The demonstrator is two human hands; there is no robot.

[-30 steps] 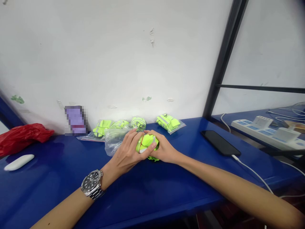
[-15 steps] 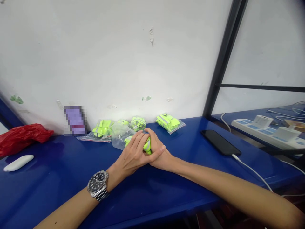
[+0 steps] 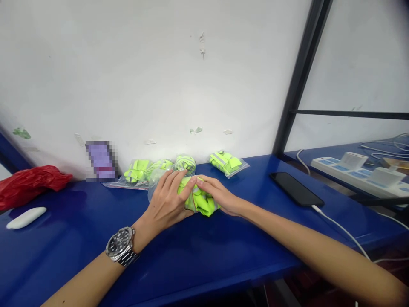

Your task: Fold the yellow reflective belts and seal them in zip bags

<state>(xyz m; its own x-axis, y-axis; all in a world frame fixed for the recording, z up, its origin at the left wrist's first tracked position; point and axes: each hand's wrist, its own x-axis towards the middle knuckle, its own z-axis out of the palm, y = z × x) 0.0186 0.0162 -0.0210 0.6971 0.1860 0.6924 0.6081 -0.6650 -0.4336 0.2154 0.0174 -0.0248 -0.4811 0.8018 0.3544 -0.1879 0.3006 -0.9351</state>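
A bunched neon-yellow reflective vest [image 3: 205, 204] with grey stripes is between my two hands, just above or on the blue table; I cannot tell which. My left hand [image 3: 171, 194], with a watch on the wrist, wraps round its left side. On the right side my right hand [image 3: 220, 194] presses it, thumb on top. Part of a clear plastic bag [image 3: 152, 183] shows beyond my left hand and seems to lie round the vest's left part. Behind are several folded yellow vests in clear bags [image 3: 137, 171], and another bagged vest [image 3: 225, 162] lies apart to the right.
The blue table [image 3: 79, 238] meets a white wall. At left are a red plastic bag [image 3: 32, 183], a white oval object [image 3: 26, 218] and a blurred-out phone [image 3: 101, 161] leaning on the wall. A black phone [image 3: 295, 188] on a cable and a power strip [image 3: 361, 172] are at right.
My hands have moved apart from their clasp, the left shifting left and the right slightly right. More of the yellow vest shows between them.
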